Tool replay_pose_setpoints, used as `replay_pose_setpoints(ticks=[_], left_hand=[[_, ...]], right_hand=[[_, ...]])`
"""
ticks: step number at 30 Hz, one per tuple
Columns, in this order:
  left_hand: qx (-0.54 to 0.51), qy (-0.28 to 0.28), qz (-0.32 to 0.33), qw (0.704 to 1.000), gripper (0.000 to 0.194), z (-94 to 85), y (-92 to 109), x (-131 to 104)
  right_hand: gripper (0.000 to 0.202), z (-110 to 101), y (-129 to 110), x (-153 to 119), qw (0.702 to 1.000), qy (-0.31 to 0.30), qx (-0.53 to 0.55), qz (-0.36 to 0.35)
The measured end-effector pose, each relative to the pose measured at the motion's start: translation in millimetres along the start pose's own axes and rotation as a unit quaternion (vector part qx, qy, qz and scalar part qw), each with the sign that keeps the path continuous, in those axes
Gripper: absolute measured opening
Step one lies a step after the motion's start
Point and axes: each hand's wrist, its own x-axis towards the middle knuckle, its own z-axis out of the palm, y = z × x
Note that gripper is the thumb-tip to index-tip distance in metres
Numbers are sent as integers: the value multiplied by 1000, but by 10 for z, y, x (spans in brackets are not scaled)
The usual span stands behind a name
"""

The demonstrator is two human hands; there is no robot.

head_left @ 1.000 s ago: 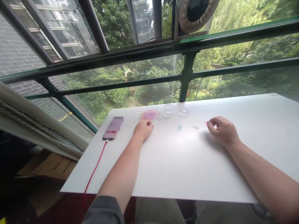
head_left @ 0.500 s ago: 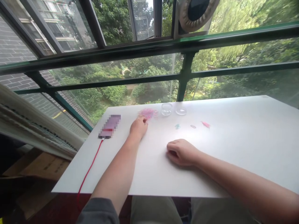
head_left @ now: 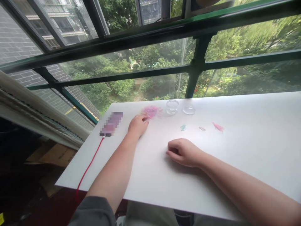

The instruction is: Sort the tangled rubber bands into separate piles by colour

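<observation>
**Pile Position at the Left Hand**

The pile, a loose heap of pink strands, lay near the far edge of the bench. It sat just beyond the left hand and slightly to its right. Its long axis appeared to run left to right, across the line of the left forearm.

The left hand was nearer. Its fingers met the near edge of the pile, bent and close together; whether they gripped any strands could not be told. The right hand rested on the bench, well apart from the pile, toward the person and to the right. Its fingers were loosely curled, with no item visible in them.

A clear cup stood just right of the pile, with a clear lid beside it. Nearer the right hand, a blue bit, an oblong bit and a pink tuft formed a spaced row, left to right.
</observation>
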Motion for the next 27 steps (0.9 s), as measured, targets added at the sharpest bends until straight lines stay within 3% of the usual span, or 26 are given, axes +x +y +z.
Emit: replay_pose_setpoints(ticks=[8,13,16,19,27], left_hand=[[13,14,-22,1000,16,-13,-110,39],[10,43,7,999,28,-42,4,11],[11,17,58,998,40,10,114,-10],[42,-9,44,998,46,71,155,-11],[-5,12,49,999,19,65,5,90]], right_hand=[[17,-35,34,-18,998,4,68,-8],[17,-18,34,-2,997,9,71,-6],[16,-16,34,9,998,9,67,-4],[16,-17,33,13,998,11,69,-2],[16,-18,35,-6,996,15,93,2]])
